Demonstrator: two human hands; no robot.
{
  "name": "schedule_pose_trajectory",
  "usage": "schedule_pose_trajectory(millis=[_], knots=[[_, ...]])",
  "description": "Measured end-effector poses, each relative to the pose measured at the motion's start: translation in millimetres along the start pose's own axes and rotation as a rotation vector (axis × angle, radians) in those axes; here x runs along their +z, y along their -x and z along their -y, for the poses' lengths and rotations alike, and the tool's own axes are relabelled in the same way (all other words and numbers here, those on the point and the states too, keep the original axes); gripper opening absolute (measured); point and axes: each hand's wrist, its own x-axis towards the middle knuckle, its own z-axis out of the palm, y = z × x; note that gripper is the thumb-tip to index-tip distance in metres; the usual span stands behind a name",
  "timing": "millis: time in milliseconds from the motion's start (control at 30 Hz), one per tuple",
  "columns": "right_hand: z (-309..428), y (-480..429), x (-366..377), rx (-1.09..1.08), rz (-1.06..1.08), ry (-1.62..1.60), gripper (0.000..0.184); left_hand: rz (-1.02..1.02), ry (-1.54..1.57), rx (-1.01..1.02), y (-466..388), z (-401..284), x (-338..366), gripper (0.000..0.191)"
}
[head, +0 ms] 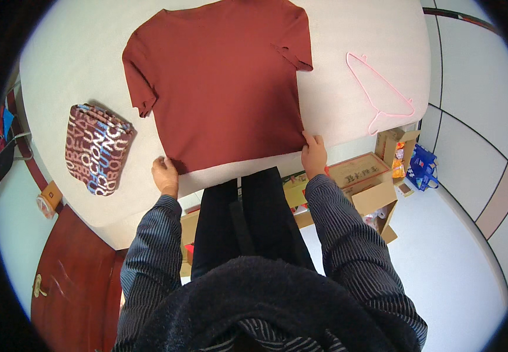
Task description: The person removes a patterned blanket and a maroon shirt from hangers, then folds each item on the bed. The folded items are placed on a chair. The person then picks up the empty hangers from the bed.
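Note:
A rust-red short-sleeved shirt lies spread on the cream-coloured surface, its hem towards me and its upper edge cut off by the top of the picture. At the hem's left corner, my left hand grips the cloth between thumb and fingers. The opposite corner is pinched in my right hand. Both sleeves are somewhat creased. To the right of the shirt rests a pink clothes hanger. A folded brown patterned cloth bearing letters sits to the left, apart from the shirt.
Cardboard boxes stand on the floor beyond my right arm, some holding packaged goods. A blue bag leans near the panelled wall. At lower left is a red-brown wooden door with a handle.

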Motion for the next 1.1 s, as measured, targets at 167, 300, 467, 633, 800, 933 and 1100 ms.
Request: schedule_pose_trajectory(millis=[167,300,467,633,800,933,1100], knots=[[-6,-7,6,-0.032,0.125,0.119,0.046,0.141,-0.077,-0.101,14,-27,-4,0.042],[-18,-13,0,-0.124,0.204,0.123,0.045,0.084,-0.112,-0.103,8,-2,-4,0.034],[20,-62,-16,-0.355,-0.103,-0.040,0.051,-0.128,-0.043,-0.052,13,-41,-15,0.058],[111,-167,-31,-0.430,-0.372,0.135,0.059,-0.361,-0.144,0.228,-33,-119,-33,0.076],[121,-242,-25,-0.275,-0.112,0.215,0.042,-0.300,-0.309,0.234,-108,-145,-40,0.074],[76,-276,-29,0.089,-0.149,-0.827,0.034,-0.253,-0.064,0.158,-145,-129,-45,0.040],[98,-253,-69,0.175,-0.106,-1.451,0.032,-0.264,0.519,0.121,-163,-80,-68,0.038]])
